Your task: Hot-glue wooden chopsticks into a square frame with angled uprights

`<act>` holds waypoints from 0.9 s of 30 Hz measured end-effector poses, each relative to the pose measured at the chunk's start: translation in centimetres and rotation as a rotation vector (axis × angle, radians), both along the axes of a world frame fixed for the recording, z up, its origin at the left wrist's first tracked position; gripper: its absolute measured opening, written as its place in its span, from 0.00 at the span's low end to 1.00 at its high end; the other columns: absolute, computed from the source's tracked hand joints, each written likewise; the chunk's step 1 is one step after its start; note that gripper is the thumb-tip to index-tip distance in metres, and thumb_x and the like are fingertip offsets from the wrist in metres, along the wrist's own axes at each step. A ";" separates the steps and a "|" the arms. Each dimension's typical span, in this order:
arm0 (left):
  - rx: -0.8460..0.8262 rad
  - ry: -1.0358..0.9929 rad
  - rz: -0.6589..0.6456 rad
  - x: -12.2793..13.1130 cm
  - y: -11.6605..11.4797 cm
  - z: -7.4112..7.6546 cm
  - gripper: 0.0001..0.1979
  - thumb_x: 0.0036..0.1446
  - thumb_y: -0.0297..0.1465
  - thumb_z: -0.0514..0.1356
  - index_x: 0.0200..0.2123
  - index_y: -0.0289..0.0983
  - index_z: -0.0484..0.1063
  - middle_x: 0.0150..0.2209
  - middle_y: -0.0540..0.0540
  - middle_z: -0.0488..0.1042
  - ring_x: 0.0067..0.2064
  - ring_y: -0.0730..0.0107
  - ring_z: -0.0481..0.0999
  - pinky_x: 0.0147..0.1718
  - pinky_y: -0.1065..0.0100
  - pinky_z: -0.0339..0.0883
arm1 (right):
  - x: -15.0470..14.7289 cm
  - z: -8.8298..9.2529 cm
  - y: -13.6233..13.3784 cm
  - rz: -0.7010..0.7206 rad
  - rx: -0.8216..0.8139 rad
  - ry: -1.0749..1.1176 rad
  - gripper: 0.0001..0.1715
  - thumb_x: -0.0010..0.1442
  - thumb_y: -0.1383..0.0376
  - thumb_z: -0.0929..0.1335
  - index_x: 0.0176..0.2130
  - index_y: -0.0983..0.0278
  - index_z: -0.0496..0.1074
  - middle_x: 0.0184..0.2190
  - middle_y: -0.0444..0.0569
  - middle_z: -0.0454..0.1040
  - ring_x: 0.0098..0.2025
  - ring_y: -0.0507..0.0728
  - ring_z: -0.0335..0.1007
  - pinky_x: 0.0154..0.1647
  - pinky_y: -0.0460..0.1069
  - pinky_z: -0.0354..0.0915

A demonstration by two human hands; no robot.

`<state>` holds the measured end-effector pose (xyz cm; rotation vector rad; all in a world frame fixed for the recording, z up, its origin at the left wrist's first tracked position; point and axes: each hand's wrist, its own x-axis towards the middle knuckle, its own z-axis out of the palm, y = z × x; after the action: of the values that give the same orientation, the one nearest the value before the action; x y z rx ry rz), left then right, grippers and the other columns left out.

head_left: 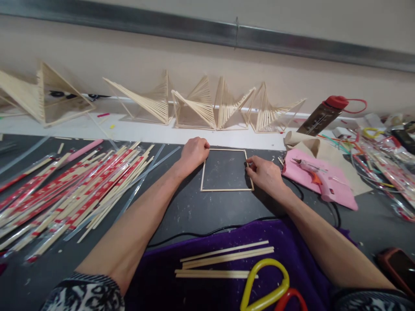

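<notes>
A square frame of thin wooden sticks lies flat on the dark grey table in the middle of the head view. My left hand is closed in a pinch at its far left corner, hiding that joint. At the frame's right side, my right hand has thumb and fingers closed on the stick. On a purple cloth close to me lie several loose sticks. Scissors with a yellow and a red handle loop rest beside them, their blades out of view.
Several twisted stick models line the white ledge at the back. Packs of chopsticks cover the left. To the right are a glue gun on pink material, a red-capped bottle and a phone. A black cord crosses the table.
</notes>
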<state>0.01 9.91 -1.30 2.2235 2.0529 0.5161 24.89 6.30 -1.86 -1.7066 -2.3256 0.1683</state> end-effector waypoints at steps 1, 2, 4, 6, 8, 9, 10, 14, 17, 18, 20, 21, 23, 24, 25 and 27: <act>-0.004 0.001 -0.003 0.0 -0.1 0.1 0.12 0.51 0.27 0.56 0.34 0.35 0.79 0.34 0.42 0.79 0.38 0.62 0.76 0.42 0.64 0.67 | 0.0 0.0 0.0 0.000 -0.002 0.001 0.14 0.58 0.62 0.64 0.45 0.58 0.72 0.33 0.43 0.79 0.36 0.57 0.74 0.29 0.47 0.56; -0.009 0.004 -0.006 0.0 -0.2 0.1 0.12 0.51 0.27 0.56 0.35 0.35 0.79 0.34 0.42 0.79 0.38 0.62 0.76 0.42 0.63 0.67 | 0.1 0.1 0.0 -0.002 -0.003 0.003 0.14 0.58 0.62 0.64 0.44 0.58 0.72 0.33 0.43 0.79 0.35 0.57 0.74 0.29 0.48 0.57; -0.004 0.018 -0.006 -0.1 -0.3 0.3 0.12 0.52 0.29 0.56 0.35 0.35 0.79 0.35 0.42 0.78 0.39 0.62 0.75 0.43 0.63 0.67 | 0.3 0.3 -0.1 -0.008 0.012 0.016 0.14 0.58 0.61 0.63 0.44 0.58 0.73 0.32 0.44 0.79 0.35 0.57 0.74 0.30 0.48 0.57; 0.016 0.035 0.009 -0.1 -0.6 0.7 0.13 0.53 0.30 0.56 0.37 0.35 0.78 0.37 0.41 0.78 0.40 0.61 0.75 0.43 0.63 0.67 | 0.6 0.6 -0.1 -0.003 0.045 0.047 0.14 0.59 0.61 0.63 0.43 0.58 0.74 0.32 0.45 0.79 0.35 0.57 0.73 0.31 0.48 0.58; 0.020 0.047 0.020 0.2 -1.2 1.3 0.13 0.53 0.30 0.56 0.38 0.36 0.78 0.39 0.41 0.78 0.41 0.61 0.75 0.43 0.62 0.66 | 1.0 1.0 -0.1 0.022 0.065 0.115 0.13 0.58 0.62 0.64 0.41 0.59 0.75 0.32 0.45 0.79 0.34 0.56 0.73 0.32 0.48 0.60; 0.005 0.051 0.011 0.5 -1.7 1.6 0.12 0.53 0.31 0.56 0.37 0.36 0.78 0.39 0.41 0.78 0.41 0.60 0.75 0.42 0.62 0.66 | 1.3 1.2 -0.1 0.045 0.059 0.162 0.13 0.58 0.62 0.64 0.40 0.60 0.76 0.32 0.45 0.79 0.34 0.55 0.73 0.33 0.47 0.60; -0.021 0.053 -0.013 0.8 -2.3 2.1 0.12 0.53 0.31 0.56 0.37 0.37 0.78 0.38 0.42 0.78 0.40 0.60 0.75 0.41 0.62 0.66 | 1.6 1.4 0.0 0.075 0.044 0.210 0.12 0.57 0.63 0.64 0.39 0.60 0.76 0.32 0.45 0.79 0.33 0.55 0.73 0.33 0.47 0.60; -0.114 0.044 -0.183 2.0 -6.1 3.7 0.11 0.54 0.32 0.57 0.36 0.40 0.78 0.37 0.46 0.78 0.39 0.63 0.74 0.38 0.65 0.65 | 2.4 2.4 -0.3 0.252 -0.019 0.296 0.10 0.55 0.65 0.66 0.35 0.62 0.77 0.31 0.44 0.78 0.31 0.52 0.71 0.32 0.46 0.60; -0.117 0.053 -0.236 2.1 -9.0 4.3 0.10 0.55 0.33 0.56 0.37 0.41 0.78 0.38 0.47 0.77 0.39 0.66 0.74 0.37 0.67 0.64 | 2.4 3.2 -1.1 0.410 -0.050 0.247 0.09 0.55 0.66 0.66 0.34 0.62 0.77 0.31 0.44 0.77 0.32 0.52 0.70 0.32 0.45 0.59; -0.116 0.061 -0.233 2.0 -9.7 4.3 0.10 0.56 0.33 0.57 0.37 0.41 0.78 0.39 0.48 0.76 0.39 0.66 0.74 0.37 0.67 0.64 | 2.4 3.4 -1.5 0.447 -0.059 0.222 0.09 0.56 0.66 0.66 0.34 0.62 0.77 0.32 0.44 0.77 0.33 0.52 0.70 0.33 0.45 0.59; -0.115 0.082 -0.217 1.6 -10.8 4.2 0.10 0.56 0.34 0.57 0.38 0.42 0.77 0.40 0.48 0.75 0.39 0.67 0.73 0.37 0.68 0.64 | 2.3 3.6 -2.3 0.487 -0.066 0.159 0.10 0.57 0.66 0.65 0.34 0.62 0.77 0.32 0.45 0.76 0.33 0.52 0.69 0.33 0.45 0.58; -0.114 0.095 -0.211 1.4 -11.1 4.0 0.10 0.56 0.35 0.57 0.39 0.42 0.77 0.41 0.48 0.75 0.40 0.67 0.73 0.37 0.68 0.64 | 2.3 3.6 -2.7 0.497 -0.065 0.122 0.10 0.58 0.65 0.65 0.35 0.61 0.77 0.32 0.45 0.75 0.33 0.52 0.69 0.33 0.45 0.58; -0.116 0.133 -0.216 1.2 -11.6 3.8 0.11 0.56 0.36 0.58 0.41 0.44 0.76 0.43 0.49 0.74 0.43 0.67 0.72 0.37 0.69 0.63 | 2.4 3.5 -3.4 0.504 -0.059 0.051 0.10 0.58 0.63 0.65 0.36 0.61 0.77 0.33 0.46 0.74 0.33 0.52 0.68 0.32 0.45 0.57; -0.118 0.155 -0.226 1.1 -11.8 3.6 0.11 0.56 0.37 0.58 0.41 0.44 0.76 0.43 0.49 0.73 0.44 0.66 0.71 0.37 0.69 0.63 | 2.4 3.3 -3.7 0.505 -0.055 0.016 0.11 0.59 0.61 0.65 0.37 0.61 0.77 0.34 0.46 0.73 0.33 0.52 0.68 0.32 0.45 0.57; -0.114 0.180 -0.232 1.2 -12.0 3.4 0.11 0.56 0.37 0.58 0.41 0.44 0.76 0.44 0.48 0.73 0.45 0.66 0.70 0.37 0.69 0.63 | 2.5 3.1 -4.0 0.506 -0.050 -0.018 0.12 0.59 0.60 0.65 0.38 0.61 0.76 0.35 0.47 0.73 0.34 0.52 0.68 0.32 0.45 0.57; -0.095 0.226 -0.244 1.3 -12.3 3.1 0.11 0.58 0.37 0.56 0.41 0.43 0.75 0.43 0.48 0.72 0.46 0.65 0.69 0.36 0.69 0.63 | 2.5 2.7 -4.4 0.514 -0.038 -0.078 0.13 0.60 0.60 0.65 0.41 0.60 0.76 0.39 0.48 0.72 0.37 0.53 0.68 0.33 0.46 0.57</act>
<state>1.31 -2.41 1.83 2.5248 1.8131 0.1498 27.40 1.94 0.84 -1.1094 -2.7888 0.2422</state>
